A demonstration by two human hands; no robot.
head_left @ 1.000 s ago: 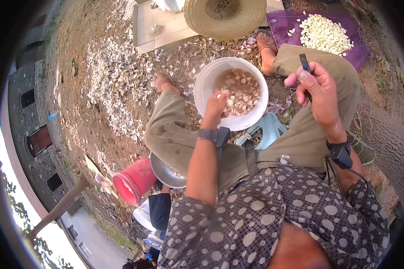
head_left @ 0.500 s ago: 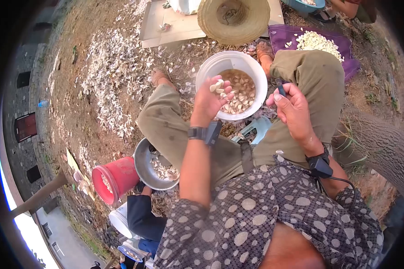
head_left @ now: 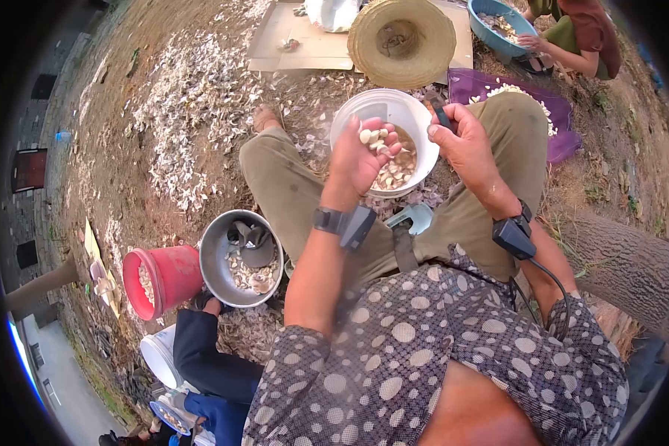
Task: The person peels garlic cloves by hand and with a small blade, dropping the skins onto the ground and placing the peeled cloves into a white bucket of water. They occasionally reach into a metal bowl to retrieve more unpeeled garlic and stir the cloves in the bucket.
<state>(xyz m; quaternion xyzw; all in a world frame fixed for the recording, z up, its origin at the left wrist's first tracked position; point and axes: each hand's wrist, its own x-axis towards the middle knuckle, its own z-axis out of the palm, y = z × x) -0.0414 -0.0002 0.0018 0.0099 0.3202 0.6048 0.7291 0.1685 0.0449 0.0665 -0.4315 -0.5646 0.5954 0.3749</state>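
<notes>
My left hand (head_left: 358,160) is turned palm up over the white bucket (head_left: 340,119), its fingers curled around several garlic cloves (head_left: 375,140). More cloves lie in brownish water (head_left: 395,175) inside the bucket, partly hidden by this hand. To the right of the bucket's rim, my right hand (head_left: 464,149) is closed on a small black tool (head_left: 441,115); its exact kind is not clear. The bucket stands on the ground between my bent legs.
At my left are a metal pot (head_left: 208,271) holding cloves and a grey cap-like thing (head_left: 257,247), and a red bucket (head_left: 172,284). A straw hat (head_left: 372,59) lies ahead. Another person's hand (head_left: 534,43) is at a blue basin (head_left: 490,41). Peeled cloves lie on purple cloth (head_left: 565,141).
My right hand and the black tool have moved up and left, closer to the bucket rim. The left hand still holds cloves. The view has shifted, showing more of the person by the basin.
</notes>
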